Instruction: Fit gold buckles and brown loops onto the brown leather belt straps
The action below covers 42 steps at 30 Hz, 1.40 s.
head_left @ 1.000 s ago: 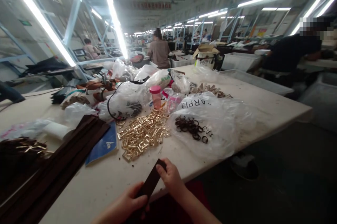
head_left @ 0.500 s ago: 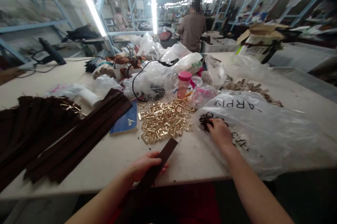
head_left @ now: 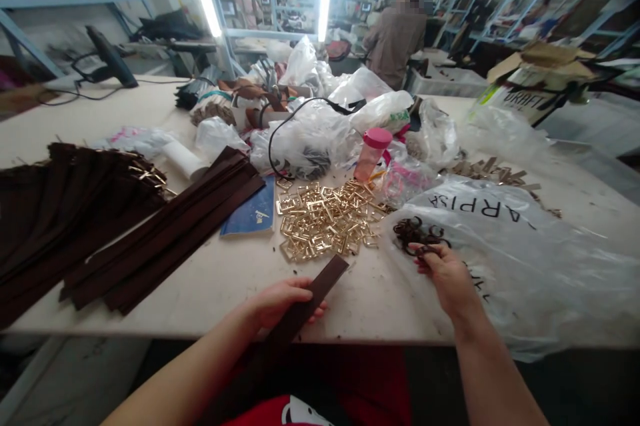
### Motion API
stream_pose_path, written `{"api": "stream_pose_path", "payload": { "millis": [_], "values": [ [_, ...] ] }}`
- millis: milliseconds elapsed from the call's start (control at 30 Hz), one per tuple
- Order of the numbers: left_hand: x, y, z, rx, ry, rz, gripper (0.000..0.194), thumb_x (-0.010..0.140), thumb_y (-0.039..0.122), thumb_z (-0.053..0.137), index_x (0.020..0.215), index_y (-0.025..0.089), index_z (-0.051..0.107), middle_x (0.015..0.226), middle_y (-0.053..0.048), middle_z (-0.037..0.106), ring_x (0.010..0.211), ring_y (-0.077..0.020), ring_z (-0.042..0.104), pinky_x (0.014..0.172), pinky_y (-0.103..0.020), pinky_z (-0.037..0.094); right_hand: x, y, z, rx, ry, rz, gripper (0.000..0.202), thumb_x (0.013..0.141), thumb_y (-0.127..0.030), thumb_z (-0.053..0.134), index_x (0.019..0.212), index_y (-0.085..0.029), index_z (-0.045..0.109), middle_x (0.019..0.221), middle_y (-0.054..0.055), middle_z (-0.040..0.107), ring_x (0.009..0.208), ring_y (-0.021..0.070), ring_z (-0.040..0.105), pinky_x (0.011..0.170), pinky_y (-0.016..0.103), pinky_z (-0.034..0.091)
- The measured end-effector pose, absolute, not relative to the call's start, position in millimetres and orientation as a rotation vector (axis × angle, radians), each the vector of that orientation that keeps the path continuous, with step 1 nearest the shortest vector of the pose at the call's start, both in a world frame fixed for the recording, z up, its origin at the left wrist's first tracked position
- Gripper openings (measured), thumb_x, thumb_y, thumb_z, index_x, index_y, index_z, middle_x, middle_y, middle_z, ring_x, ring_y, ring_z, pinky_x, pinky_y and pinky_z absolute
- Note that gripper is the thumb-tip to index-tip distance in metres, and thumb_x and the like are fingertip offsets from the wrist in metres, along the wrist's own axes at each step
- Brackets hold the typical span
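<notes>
My left hand (head_left: 283,301) grips a dark brown strap (head_left: 327,281) near its squared end, thumb on top and fingers beneath. The strap's lower part runs down over the table edge towards my lap. In my right hand (head_left: 450,277), a small dark brown loop (head_left: 428,250) is pinched between thumb and fingers. Just behind it, more dark brown loops (head_left: 415,230) lie heaped at the mouth of a clear plastic bag (head_left: 545,266) with black lettering. A pile of gold buckles (head_left: 325,221) spreads across the table between and beyond my hands.
Bundles of brown straps (head_left: 165,233) cover the left side, partly over a blue booklet (head_left: 253,213). A pink-lidded jar (head_left: 371,153) stands tilted behind the buckles. Clear bags (head_left: 300,139) crowd the back. A carton (head_left: 540,83) sits far right. A person (head_left: 397,39) is further off.
My right hand has drawn back from the heap of loops, now with one pinched in its fingers. My left hand still holds the strap. The whole view has shifted slightly.
</notes>
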State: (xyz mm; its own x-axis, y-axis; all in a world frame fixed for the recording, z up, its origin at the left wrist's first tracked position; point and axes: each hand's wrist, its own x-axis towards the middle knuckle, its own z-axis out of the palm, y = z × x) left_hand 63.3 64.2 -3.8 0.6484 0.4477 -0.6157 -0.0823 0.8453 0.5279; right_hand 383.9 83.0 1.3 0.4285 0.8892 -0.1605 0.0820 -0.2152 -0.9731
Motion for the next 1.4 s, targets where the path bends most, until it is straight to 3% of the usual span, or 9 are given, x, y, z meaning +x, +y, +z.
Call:
{"api": "stream_pose_path", "payload": {
  "millis": [100,300,433,500,633,767,933,1167,1400],
  "values": [
    [60.9,57.1,-5.3,0.483,0.761,0.31,0.04,0.063,0.016,0.062,0.101,0.016,0.052,0.09,-0.008,0.064,0.077,-0.0165,0.063,0.068,-0.026,0.047,350.4,57.1,10.1,-1.376,-0.619,1.339,0.024,0.06,-0.03,0.067,0.076,-0.019,0.053,0.093,0.005,0.067,0.058,0.0095,0.055,0.049,0.02,0.044],
    [51.2,40.8,5.0,0.467,0.675,0.346,0.039,0.067,0.019,0.059,0.105,0.014,0.051,0.092,-0.011,0.063,0.079,-0.0199,0.062,0.069,-0.031,0.047,287.1,22.6,-7.8,-1.356,-0.445,1.558,0.02,0.06,-0.018,0.068,0.075,-0.016,0.056,0.088,0.006,0.068,0.055,0.0088,0.057,0.044,0.017,0.046],
    [42.5,34.8,22.6,0.404,0.623,0.362,0.037,0.071,0.017,0.055,0.107,0.013,0.049,0.095,-0.01,0.063,0.08,-0.019,0.062,0.077,-0.036,0.044,272.8,9.0,-12.3,-1.265,-0.425,1.683,0.013,0.069,-0.027,0.062,0.075,-0.017,0.059,0.093,0.007,0.068,0.063,0.0126,0.062,0.053,0.022,0.052],
    [38.7,30.9,27.8,0.363,0.633,0.375,0.033,0.074,0.016,0.051,0.106,0.011,0.049,0.093,-0.009,0.063,0.079,-0.0176,0.062,0.08,-0.037,0.043,270.9,2.9,-12.3,-1.188,-0.417,1.722,0.021,0.075,-0.036,0.055,0.071,-0.016,0.06,0.093,0.008,0.068,0.066,0.0131,0.063,0.057,0.024,0.053],
    [34.3,15.5,35.6,0.444,0.742,0.403,0.026,0.077,0.019,0.046,0.103,0.012,0.049,0.089,-0.007,0.063,0.075,-0.0147,0.062,0.078,-0.034,0.044,266.3,-12.8,-9.6,-1.119,-0.462,1.707,0.017,0.076,-0.033,0.056,0.069,-0.018,0.06,0.092,0.006,0.068,0.068,0.0117,0.063,0.064,0.024,0.054],
    [36.7,-8.3,52.3,0.672,0.868,0.423,0.024,0.078,0.025,0.052,0.099,0.016,0.047,0.074,-0.002,0.062,0.056,-0.0116,0.058,0.06,-0.027,0.046,258.5,-33.4,1.6,-1.004,-0.448,1.729,0.008,0.071,-0.027,0.064,0.072,-0.02,0.061,0.09,0.002,0.067,0.074,0.0123,0.063,0.071,0.026,0.052],
    [44.8,-45.1,73.0,1.226,1.011,0.418,0.027,0.08,0.041,0.048,0.094,0.017,0.048,0.065,0.002,0.057,0.048,-0.0092,0.053,0.048,-0.02,0.04,249.9,-54.9,21.3,-0.777,-0.43,1.766,0.015,0.069,-0.036,0.067,0.076,-0.024,0.062,0.084,-0.004,0.065,0.062,0.008,0.058,0.052,0.02,0.047],
    [61.3,-95.1,78.9,1.627,1.149,0.462,0.027,0.082,0.039,0.038,0.086,0.016,0.051,0.064,0.001,0.056,0.046,-0.0096,0.053,0.045,-0.019,0.04,241.3,-78.5,32.8,-0.734,-0.529,1.692,0.028,0.069,-0.045,0.065,0.087,-0.024,0.061,0.072,-0.005,0.057,0.048,0.0052,0.043,0.043,0.018,0.039],
    [72.8,-110.5,70.1,1.728,1.246,0.456,0.026,0.08,0.033,0.037,0.088,0.016,0.056,0.064,0.001,0.057,0.044,-0.0096,0.052,0.042,-0.018,0.036,233.6,-91.7,26.1,-1.043,-0.688,1.43,0.041,0.075,-0.059,0.049,0.068,-0.019,0.053,0.048,-0.007,0.038,0.041,0.0059,0.034,0.037,0.017,0.03]
  ]
}}
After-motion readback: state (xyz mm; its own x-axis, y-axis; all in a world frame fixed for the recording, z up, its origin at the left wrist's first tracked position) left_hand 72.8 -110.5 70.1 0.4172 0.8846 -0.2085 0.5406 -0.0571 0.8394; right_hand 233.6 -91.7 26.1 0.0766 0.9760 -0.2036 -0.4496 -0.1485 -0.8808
